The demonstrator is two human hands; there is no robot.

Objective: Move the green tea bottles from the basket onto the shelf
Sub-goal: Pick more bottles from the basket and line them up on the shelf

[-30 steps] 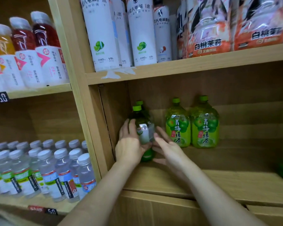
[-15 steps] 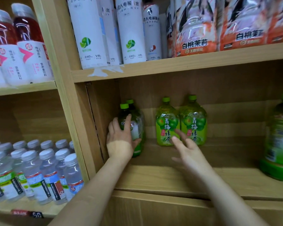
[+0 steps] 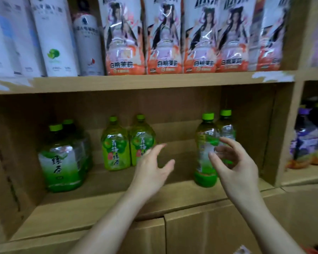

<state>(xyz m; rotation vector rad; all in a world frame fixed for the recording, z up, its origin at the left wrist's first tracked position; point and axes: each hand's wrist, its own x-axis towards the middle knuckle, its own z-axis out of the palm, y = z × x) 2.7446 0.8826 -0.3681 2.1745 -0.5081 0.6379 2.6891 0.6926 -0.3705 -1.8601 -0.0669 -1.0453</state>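
Two green tea bottles [image 3: 62, 158] stand one behind the other at the left of the wooden shelf [image 3: 117, 200]. Two lighter green plum tea bottles [image 3: 116, 145] stand at the back middle. On the right stands another pair, a front bottle [image 3: 203, 154] and one behind it [image 3: 226, 125]. My left hand [image 3: 152, 165] hovers with fingers spread in the gap between the middle and right bottles, holding nothing. My right hand [image 3: 233, 162] is in front of the right pair, fingers loosely curved and close to the front bottle, not gripping it. No basket is in view.
The shelf above carries white bottles [image 3: 53, 37] and orange peach-jasmine bottles [image 3: 163, 37]. A wooden divider [image 3: 286, 129] closes the compartment on the right, with purple bottles [image 3: 308, 142] beyond it. Cardboard-coloured panels [image 3: 200, 231] run below the shelf.
The view has swung right. My left hand let go of the left bottle and moved to the middle gap. My right hand moved right to the pair by the divider.
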